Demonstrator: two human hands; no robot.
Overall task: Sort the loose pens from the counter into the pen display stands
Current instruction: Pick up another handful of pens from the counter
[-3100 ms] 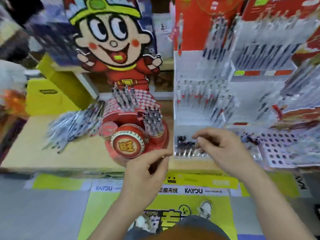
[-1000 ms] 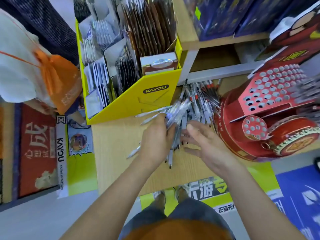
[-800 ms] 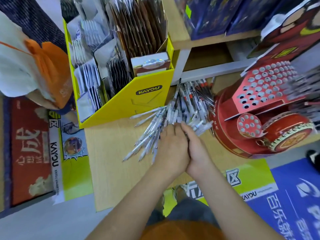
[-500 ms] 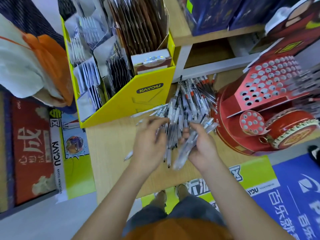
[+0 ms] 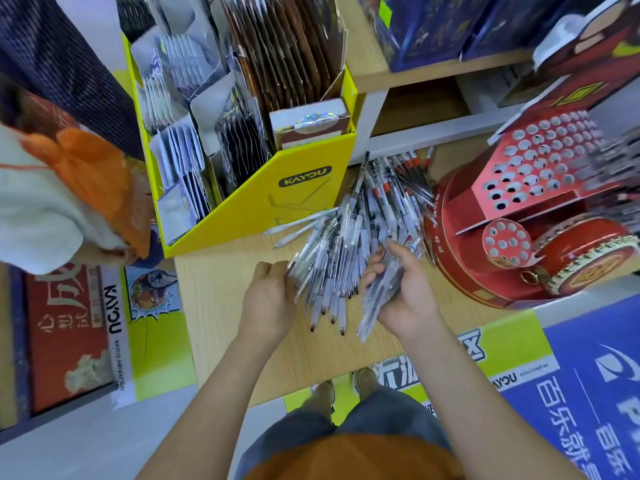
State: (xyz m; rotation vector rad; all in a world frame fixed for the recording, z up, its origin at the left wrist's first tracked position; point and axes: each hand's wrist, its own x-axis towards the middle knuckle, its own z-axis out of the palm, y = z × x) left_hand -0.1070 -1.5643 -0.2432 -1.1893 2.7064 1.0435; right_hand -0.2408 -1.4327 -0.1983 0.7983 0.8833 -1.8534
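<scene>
On the wooden counter [image 5: 225, 306], pens [image 5: 374, 216] lie heaped between a yellow box [image 5: 294, 202] and the red stand [image 5: 519, 244]. My right hand [image 5: 407, 296] grips a bundle [image 5: 370, 315]; my left hand [image 5: 268, 299] curls against the heap, grip unclear.

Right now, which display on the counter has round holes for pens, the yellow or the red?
The red drum-shaped stand, right of the loose pens: its tiers are punched with round holes. The yellow box holds only upright card packs in compartments.

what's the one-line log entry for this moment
step: pen pickup | right hand: holds pen bundle | left hand: at pen pile edge, grip unclear | red stand: front holes empty
</scene>
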